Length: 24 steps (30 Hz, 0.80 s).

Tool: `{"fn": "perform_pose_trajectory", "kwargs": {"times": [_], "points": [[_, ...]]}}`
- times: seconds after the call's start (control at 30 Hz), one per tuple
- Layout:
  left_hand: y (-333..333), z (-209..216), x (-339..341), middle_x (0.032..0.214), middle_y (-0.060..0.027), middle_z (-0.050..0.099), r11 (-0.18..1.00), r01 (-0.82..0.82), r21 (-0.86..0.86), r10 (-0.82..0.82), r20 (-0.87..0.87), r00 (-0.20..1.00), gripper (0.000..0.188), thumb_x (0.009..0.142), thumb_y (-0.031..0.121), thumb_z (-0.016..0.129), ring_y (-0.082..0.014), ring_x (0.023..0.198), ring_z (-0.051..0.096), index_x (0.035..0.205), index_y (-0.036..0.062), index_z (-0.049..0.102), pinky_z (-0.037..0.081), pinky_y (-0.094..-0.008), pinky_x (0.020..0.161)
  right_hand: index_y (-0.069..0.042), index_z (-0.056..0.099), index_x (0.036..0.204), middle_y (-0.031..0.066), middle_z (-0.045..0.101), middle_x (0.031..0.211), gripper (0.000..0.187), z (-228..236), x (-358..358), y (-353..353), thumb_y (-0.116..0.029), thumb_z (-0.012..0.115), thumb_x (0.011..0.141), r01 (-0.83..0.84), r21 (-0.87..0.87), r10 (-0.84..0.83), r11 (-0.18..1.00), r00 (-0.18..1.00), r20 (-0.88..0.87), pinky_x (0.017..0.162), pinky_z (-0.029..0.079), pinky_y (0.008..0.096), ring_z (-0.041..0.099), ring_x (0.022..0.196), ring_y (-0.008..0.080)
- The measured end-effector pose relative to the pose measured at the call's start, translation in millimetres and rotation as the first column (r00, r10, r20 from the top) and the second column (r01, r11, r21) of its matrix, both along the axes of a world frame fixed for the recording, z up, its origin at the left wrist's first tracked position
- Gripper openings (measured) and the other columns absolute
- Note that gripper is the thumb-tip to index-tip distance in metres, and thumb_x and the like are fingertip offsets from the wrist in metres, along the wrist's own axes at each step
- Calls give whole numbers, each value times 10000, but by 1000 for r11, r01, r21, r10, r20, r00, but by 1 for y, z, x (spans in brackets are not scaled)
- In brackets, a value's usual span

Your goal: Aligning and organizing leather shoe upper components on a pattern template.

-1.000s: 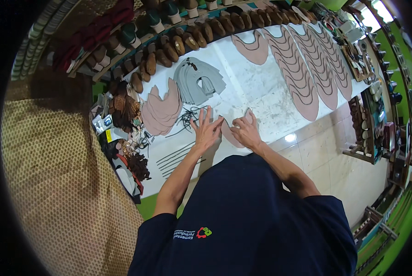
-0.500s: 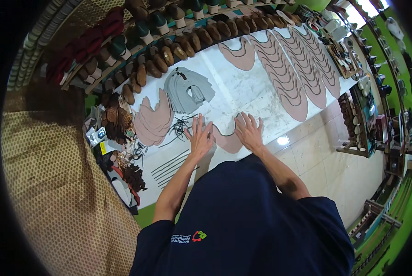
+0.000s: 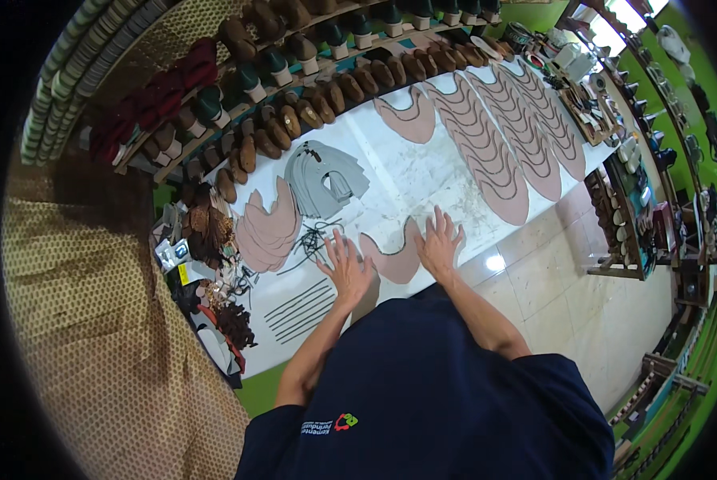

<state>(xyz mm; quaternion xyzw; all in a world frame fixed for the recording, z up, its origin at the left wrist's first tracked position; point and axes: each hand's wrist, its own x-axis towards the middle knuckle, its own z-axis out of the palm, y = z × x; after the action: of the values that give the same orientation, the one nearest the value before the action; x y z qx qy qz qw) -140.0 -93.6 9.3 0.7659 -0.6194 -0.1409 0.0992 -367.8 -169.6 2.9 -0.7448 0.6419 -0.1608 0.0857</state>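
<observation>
Right hand [image 3: 437,250] now uncurled, splayed at pink piece's [image 3: 397,266] edge

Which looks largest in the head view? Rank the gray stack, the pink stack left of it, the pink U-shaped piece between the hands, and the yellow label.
1. Gray stack and pink stack: too alike to rank.
2. Pink U-shaped piece.
3. Yellow label, clearly smallest.

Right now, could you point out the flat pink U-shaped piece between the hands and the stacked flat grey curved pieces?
Flat pink U-shaped piece [image 3: 397,269]: head view, on its rounded lower middle.
Stacked flat grey curved pieces [image 3: 307,186]: head view, on the stack's left side.
</observation>
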Motion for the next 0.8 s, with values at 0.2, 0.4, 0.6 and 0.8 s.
{"fn": "perform_pose_trajectory", "kwargs": {"times": [0.2, 0.4, 0.6, 0.8], "points": [[14, -7, -19, 1780, -185, 89, 999, 25, -25, -27, -53, 998, 653, 931, 388, 685, -455, 1619, 50, 1409, -48, 596, 139, -842, 1114, 8, 700, 1261, 110, 459, 1616, 434, -3, -5, 25, -301, 719, 957, -73, -54, 71, 996, 997, -42, 1210, 184, 680, 392, 1485, 362], [4, -15, -20, 1743, -152, 261, 936, -337, 102, 352, -320, 880, 268, 891, 363, 777, -414, 1623, 111, 1086, 179, 779, 109, -837, 1127, -103, 816, 983, 76, 591, 1448, 170, 7, -1, 20, -240, 746, 911, 37, 51, -47, 998, 980, 194, 1201, 182, 693, 444, 1435, 343], [-4, -27, -20, 1660, -79, 423, 912, -410, -37, 371, -357, 857, 145, 860, 341, 801, -369, 1565, 248, 916, 207, 808, 233, -718, 1088, -115, 823, 875, 59, 648, 1369, 151, 8, -3, 6, -253, 763, 883, 87, 9, -86, 996, 968, 237, 1195, 196, 661, 469, 1407, 308], [-27, -25, -35, 1580, -75, 507, 913, -409, 0, 371, -420, 828, 155, 846, 352, 805, -355, 1516, 309, 919, 215, 820, 256, -671, 1093, -119, 822, 878, 70, 651, 1364, 166, 10, -27, -24, -276, 770, 875, 111, 27, -114, 993, 964, 238, 1190, 205, 656, 468, 1407, 312]]}}
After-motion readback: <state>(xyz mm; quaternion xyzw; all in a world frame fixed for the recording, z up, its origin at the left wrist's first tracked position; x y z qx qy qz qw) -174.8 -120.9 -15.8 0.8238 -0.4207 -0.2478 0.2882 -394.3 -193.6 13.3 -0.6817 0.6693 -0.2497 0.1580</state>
